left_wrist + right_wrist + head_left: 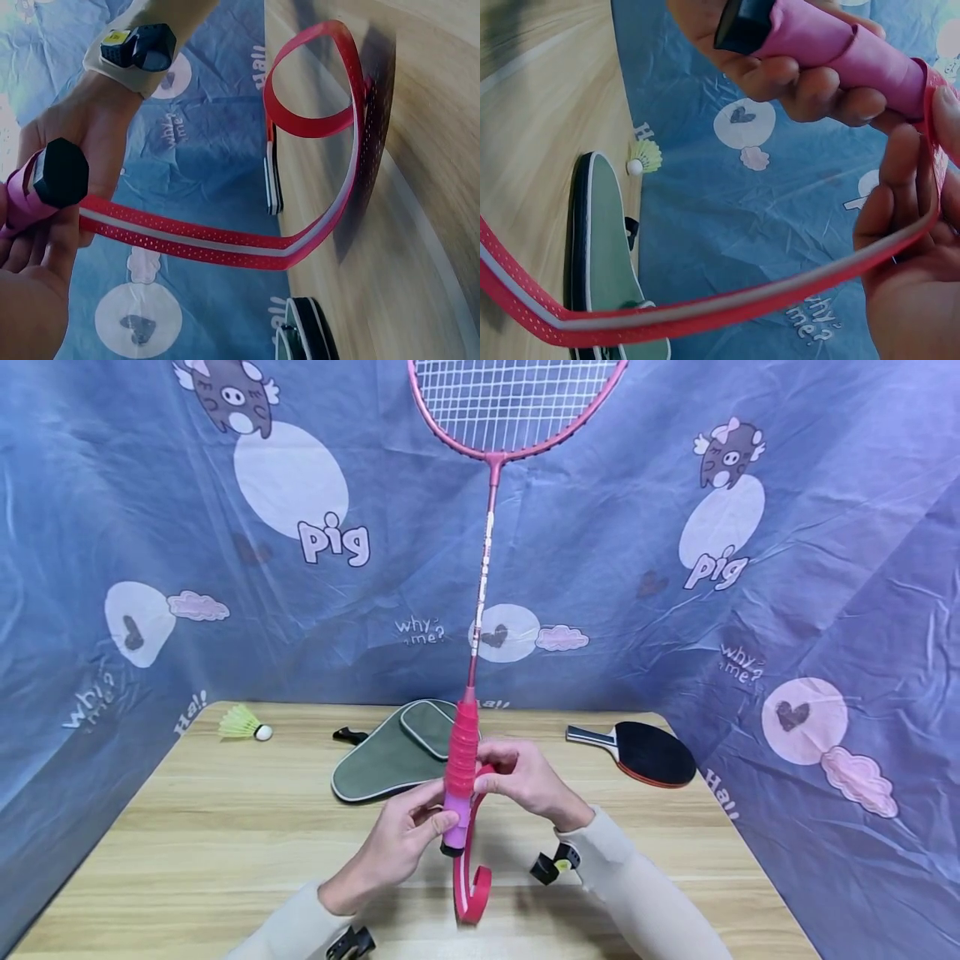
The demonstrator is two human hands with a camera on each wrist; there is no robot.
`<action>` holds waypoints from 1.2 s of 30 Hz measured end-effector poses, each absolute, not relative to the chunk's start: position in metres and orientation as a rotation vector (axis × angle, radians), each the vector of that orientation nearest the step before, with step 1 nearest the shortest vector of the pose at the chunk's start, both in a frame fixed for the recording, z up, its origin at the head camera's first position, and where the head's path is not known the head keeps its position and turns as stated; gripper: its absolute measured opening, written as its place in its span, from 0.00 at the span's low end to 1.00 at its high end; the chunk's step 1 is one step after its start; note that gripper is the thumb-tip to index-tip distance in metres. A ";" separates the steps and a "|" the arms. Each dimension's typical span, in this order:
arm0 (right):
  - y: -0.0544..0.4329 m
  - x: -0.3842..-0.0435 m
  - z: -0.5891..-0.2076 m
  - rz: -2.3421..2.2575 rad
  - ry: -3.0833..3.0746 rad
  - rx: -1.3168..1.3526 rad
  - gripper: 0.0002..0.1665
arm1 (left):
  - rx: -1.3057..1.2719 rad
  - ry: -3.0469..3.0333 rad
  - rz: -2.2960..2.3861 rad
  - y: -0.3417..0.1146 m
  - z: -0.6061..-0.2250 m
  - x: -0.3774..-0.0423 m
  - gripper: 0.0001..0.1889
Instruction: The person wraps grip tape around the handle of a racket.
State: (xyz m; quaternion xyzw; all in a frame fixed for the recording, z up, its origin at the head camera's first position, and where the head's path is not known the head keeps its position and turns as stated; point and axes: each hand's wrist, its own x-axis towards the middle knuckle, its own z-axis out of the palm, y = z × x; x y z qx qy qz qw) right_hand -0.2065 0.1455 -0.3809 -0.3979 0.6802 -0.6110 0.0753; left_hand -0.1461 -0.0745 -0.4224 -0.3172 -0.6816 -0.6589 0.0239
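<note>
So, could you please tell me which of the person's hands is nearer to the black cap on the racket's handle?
The left hand: it grips the purple section next to the black cap, while the right hand holds the red tape further up the handle.

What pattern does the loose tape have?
The tape is red, one face with a pale lengthwise stripe between dotted bands; the left wrist view shows it best.

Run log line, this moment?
left hand: grips racket handle | right hand: pinches red tape | tape tail: hanging, curled
</note>
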 end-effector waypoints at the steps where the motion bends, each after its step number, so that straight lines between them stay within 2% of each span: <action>1: 0.145 -0.207 -0.381 -1.818 2.039 -1.203 0.23 | -0.992 -2.111 -2.030 -0.075 -0.423 -0.146 0.22; 4: 0.146 -0.207 -0.380 -1.813 2.030 -1.229 0.21 | -0.988 -2.119 -2.002 -0.076 -0.423 -0.148 0.21; 9: 0.145 -0.205 -0.379 -1.878 2.137 -1.162 0.18 | -0.771 -2.103 -1.980 -0.072 -0.422 -0.151 0.22; 14: 0.140 -0.201 -0.380 -1.906 2.281 -1.077 0.15 | -0.710 -2.073 -1.743 -0.070 -0.422 -0.149 0.19; 21: 0.137 -0.198 -0.385 -1.971 2.326 -1.043 0.17 | -0.708 -2.095 -1.353 -0.064 -0.420 -0.146 0.32; 23: 0.137 -0.198 -0.387 -1.960 2.348 -1.049 0.16 | -0.697 -2.090 -1.315 -0.063 -0.421 -0.146 0.33; 28: 0.138 -0.197 -0.389 -1.944 2.377 -1.027 0.13 | -0.691 -2.075 -1.395 -0.063 -0.424 -0.147 0.31; 36: 0.137 -0.195 -0.385 -1.947 2.355 -0.989 0.16 | -0.622 -2.117 -1.741 -0.064 -0.421 -0.145 0.28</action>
